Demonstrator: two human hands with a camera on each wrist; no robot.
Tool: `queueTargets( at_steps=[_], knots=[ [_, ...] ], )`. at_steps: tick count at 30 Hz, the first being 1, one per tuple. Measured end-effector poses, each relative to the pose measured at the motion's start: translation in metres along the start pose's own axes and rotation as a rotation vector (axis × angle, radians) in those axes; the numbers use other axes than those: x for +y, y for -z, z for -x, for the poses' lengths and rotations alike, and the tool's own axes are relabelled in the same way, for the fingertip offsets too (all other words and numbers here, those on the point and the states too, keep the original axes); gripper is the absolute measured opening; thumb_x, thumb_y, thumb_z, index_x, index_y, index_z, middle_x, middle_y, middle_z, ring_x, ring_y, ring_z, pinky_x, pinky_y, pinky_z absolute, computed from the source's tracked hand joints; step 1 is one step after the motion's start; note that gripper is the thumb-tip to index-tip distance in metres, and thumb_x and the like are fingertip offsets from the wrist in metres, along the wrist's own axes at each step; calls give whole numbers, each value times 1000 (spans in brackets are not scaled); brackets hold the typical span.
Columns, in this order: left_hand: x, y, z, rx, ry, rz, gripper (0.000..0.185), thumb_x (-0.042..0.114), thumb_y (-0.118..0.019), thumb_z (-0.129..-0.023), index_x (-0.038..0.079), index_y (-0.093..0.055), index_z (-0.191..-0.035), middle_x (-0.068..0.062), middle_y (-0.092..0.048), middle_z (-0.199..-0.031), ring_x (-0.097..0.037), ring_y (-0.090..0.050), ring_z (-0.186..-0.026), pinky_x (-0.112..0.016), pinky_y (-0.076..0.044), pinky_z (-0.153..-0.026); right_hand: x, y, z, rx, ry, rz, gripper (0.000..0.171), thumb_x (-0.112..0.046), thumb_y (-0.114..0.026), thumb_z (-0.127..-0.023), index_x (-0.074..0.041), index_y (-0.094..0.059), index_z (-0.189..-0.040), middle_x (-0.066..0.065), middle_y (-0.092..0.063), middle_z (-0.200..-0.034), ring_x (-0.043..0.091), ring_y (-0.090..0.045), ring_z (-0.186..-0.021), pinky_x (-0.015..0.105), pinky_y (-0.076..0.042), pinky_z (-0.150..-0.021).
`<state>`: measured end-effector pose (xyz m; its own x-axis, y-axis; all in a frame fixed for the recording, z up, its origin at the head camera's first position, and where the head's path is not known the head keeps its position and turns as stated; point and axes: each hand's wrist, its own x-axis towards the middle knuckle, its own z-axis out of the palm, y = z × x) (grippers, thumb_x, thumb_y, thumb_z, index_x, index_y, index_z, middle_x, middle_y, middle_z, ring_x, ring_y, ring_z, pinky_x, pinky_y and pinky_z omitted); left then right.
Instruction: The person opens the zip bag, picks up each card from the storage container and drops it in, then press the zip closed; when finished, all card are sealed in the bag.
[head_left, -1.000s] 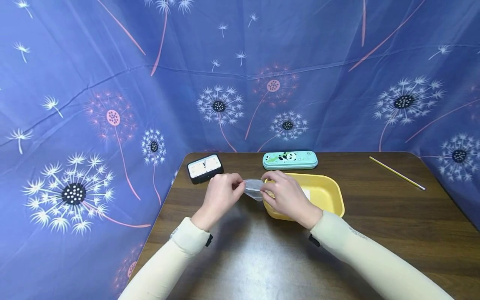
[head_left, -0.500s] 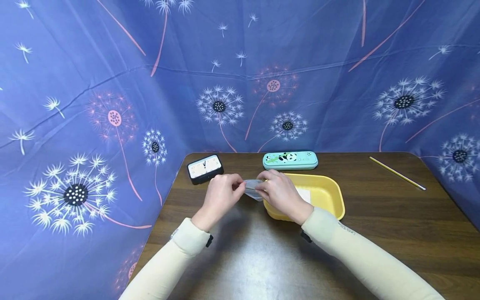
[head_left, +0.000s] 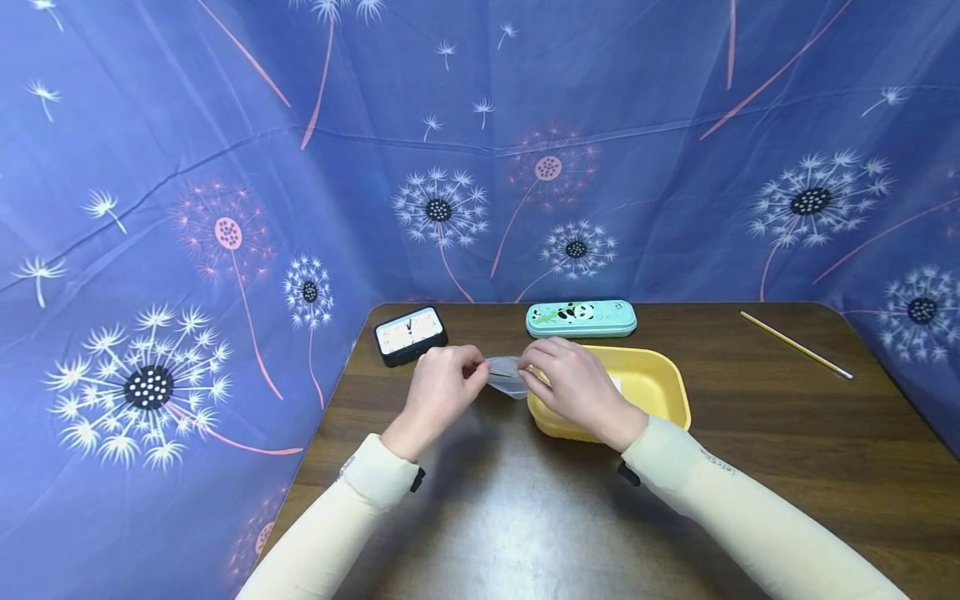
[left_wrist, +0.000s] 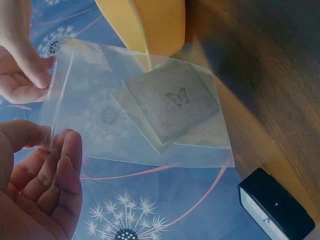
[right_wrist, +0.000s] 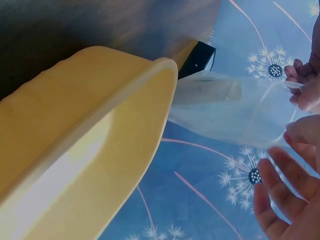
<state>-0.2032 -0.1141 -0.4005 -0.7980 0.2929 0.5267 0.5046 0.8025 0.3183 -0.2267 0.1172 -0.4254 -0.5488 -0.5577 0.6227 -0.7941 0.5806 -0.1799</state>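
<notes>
Left hand and right hand each have the plastic bag's top edge pinched, probably to keep it taut. It's over the table, just off the tub's left edge, cards down the far end.

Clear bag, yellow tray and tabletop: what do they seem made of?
Clear bag: probably thin, glossy plastic film; a butterfly-printed sheet shows through.
Yellow tray: likely smooth moulded plastic, given its even colour and rounded corners.
Tabletop: shiny wood or laminate, unclear which; grain and glare show.
</notes>
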Motion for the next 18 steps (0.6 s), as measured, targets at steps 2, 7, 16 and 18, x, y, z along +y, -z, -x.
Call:
queueTargets(
  at_steps=[2, 7, 16, 18],
  knots=[
    [0, 0, 0, -2, 2, 2, 10, 12, -74, -91, 14, -78, -82, 9, -67, -68, -3, -55, -56, -26, -46, -54, 1, 3, 1, 27, 12, -1, 7, -14, -78, -92, -13, -75, -99, -1, -72, -98, 20, -66, -90, 40, -55, -80],
    [0, 1, 0, -5, 6, 4, 10, 13, -74, -91, 15, -78, -82, 9, -67, -68, -3, -56, -57, -26, -46, -55, 1, 11, 3, 69, 50, -8, 8, -12, -78, -91, -12, -74, -99, -2, -73, -93, 19, -65, -82, 39, -54, -75],
    [-1, 1, 1, -7, 11, 0, 9, 14, -75, -91, 15, -78, -83, 9, -68, -69, -4, -57, -59, -28, -47, -57, 12, 22, 10, 44, -16, 23, 5, -12, -76, -92, -14, -76, -97, -4, -73, -88, 17, -67, -79, 39, -55, -72],
    [-1, 1, 1, -3, 12, 1, 10, 14, -75, -91, 15, -78, -82, 9, -68, -69, -5, -57, -58, -28, -47, -57, 18, 23, 12, 28, -44, 42, 5, -12, -75, -92, -15, -76, -96, -4, -73, -88, 17, -68, -79, 41, -56, -71]
  ],
)
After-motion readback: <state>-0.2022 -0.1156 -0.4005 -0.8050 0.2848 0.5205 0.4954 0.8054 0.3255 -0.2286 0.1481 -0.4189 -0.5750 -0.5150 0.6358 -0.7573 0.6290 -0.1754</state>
